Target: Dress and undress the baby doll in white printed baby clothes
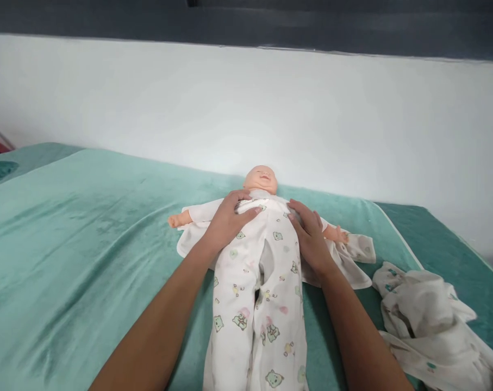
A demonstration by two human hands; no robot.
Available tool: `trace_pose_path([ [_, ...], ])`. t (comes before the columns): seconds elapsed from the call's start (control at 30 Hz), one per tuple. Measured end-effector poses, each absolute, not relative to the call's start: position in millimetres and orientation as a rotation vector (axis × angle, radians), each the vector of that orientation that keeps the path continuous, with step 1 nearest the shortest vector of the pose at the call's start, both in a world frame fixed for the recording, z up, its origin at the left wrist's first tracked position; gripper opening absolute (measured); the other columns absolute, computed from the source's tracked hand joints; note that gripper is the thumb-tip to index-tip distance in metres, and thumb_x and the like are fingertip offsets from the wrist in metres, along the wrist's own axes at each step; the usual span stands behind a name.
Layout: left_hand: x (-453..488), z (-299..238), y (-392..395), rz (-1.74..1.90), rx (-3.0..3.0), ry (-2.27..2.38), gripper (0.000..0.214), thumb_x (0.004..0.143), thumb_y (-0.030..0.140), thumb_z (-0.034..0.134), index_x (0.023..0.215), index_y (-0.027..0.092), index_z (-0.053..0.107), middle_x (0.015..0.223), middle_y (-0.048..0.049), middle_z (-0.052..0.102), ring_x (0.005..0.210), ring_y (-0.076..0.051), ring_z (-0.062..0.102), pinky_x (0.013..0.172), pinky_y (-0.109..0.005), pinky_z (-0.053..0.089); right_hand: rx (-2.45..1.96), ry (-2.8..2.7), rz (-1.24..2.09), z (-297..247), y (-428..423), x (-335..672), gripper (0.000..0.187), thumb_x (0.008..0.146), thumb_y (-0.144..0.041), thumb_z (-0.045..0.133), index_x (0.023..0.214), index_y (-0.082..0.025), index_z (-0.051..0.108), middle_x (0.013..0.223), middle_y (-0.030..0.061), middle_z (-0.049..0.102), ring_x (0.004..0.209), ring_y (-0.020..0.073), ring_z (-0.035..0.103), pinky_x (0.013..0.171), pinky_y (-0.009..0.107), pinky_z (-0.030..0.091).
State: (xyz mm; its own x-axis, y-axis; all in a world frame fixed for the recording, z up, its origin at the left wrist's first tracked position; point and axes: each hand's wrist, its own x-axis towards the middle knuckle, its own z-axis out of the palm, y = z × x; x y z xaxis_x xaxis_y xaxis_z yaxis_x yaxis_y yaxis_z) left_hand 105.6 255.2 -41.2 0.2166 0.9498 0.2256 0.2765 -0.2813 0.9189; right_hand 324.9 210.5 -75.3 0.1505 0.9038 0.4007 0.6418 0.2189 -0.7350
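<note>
A baby doll lies on its back with its head toward the wall and its arms spread out. White baby trousers with small green bear prints lie over its chest and run down toward me, a gap showing at the crotch. My left hand rests on the upper left of the trousers, thumb apart from the fingers. On the opposite side, my right hand lies along the trousers' upper right edge, fingers slightly bent and apart. A white baby top is spread under the doll, its sleeve around one arm.
Crumpled white printed baby clothing lies at the lower right. A green velvety cover with some creases lies under everything. A white wall rises right behind the doll's head.
</note>
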Motion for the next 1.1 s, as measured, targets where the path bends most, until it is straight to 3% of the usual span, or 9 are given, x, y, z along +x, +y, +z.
trace_pose_path([
  [0.1, 104, -42, 253, 1.106, 1.784, 1.110, 0.025, 0.088, 0.039, 0.066, 0.109, 0.026, 0.058, 0.138, -0.0040, 0.060, 0.126, -0.022, 0.056, 0.106, -0.038, 0.044, -1.468, -1.562, 0.428, -70, 207, 322, 0.043, 0.096, -0.060, 0.047, 0.128, -0.035, 0.060, 0.151, 0.0024, 0.053, 0.144, 0.0234, 0.040, 0.125, 0.053, 0.008],
  [0.2, 104, -42, 251, 1.160, 1.912, 1.042, 0.014, 0.091, 0.035, 0.063, 0.101, 0.025, 0.058, 0.137, -0.0039, 0.060, 0.128, -0.022, 0.054, 0.106, -0.038, 0.044, -1.402, -1.578, 0.513, -67, 206, 319, 0.043, 0.095, -0.060, 0.051, 0.131, -0.038, 0.059, 0.152, 0.0011, 0.052, 0.143, 0.0240, 0.041, 0.123, 0.052, 0.017],
  [0.33, 108, -43, 250, 1.250, 2.163, 0.990, 0.007, 0.096, 0.031, 0.057, 0.096, 0.024, 0.056, 0.119, -0.0059, 0.068, 0.120, -0.022, 0.056, 0.103, -0.039, 0.045, -1.321, -1.635, 0.557, -65, 205, 315, 0.044, 0.093, -0.058, 0.056, 0.131, -0.037, 0.058, 0.152, 0.0015, 0.050, 0.142, 0.0251, 0.041, 0.120, 0.051, 0.024],
  [0.53, 110, -50, 252, 1.367, 2.497, 1.046, 0.015, 0.101, 0.033, 0.049, 0.091, 0.023, 0.053, 0.092, -0.0057, 0.064, 0.089, -0.021, 0.054, 0.083, -0.037, 0.046, -1.311, -1.616, 0.574, -61, 204, 312, 0.040, 0.086, -0.054, 0.066, 0.120, -0.033, 0.057, 0.152, 0.0035, 0.048, 0.142, 0.0267, 0.040, 0.117, 0.051, 0.029],
  [0.7, 111, -52, 251, 1.388, 2.572, 1.070, 0.019, 0.103, 0.034, 0.043, 0.090, 0.023, 0.051, 0.086, -0.0054, 0.061, 0.082, -0.021, 0.051, 0.076, -0.037, 0.043, -1.323, -1.645, 0.468, -56, 202, 309, 0.031, 0.084, -0.050, 0.069, 0.103, -0.029, 0.056, 0.145, 0.0058, 0.049, 0.139, 0.0281, 0.039, 0.116, 0.050, 0.028],
  [0.87, 112, -56, 249, 1.361, 2.591, 1.168, 0.024, 0.103, 0.039, 0.039, 0.091, 0.023, 0.051, 0.085, -0.0057, 0.062, 0.081, -0.022, 0.053, 0.076, -0.036, 0.043, -1.366, -1.655, 0.363, -55, 201, 305, 0.030, 0.084, -0.053, 0.070, 0.092, -0.026, 0.058, 0.129, 0.0071, 0.049, 0.124, 0.0281, 0.045, 0.105, 0.047, 0.038],
  [1.1, 112, -58, 246, 1.319, 2.481, 1.267, 0.027, 0.102, 0.044, 0.039, 0.096, 0.022, 0.055, 0.090, -0.0056, 0.068, 0.083, -0.021, 0.062, 0.076, -0.034, 0.046, -1.363, -1.638, 0.288, -57, 201, 304, 0.031, 0.085, -0.050, 0.068, 0.077, -0.025, 0.052, 0.080, -0.0006, 0.052, 0.084, 0.0206, 0.048, 0.078, 0.036, 0.043],
])
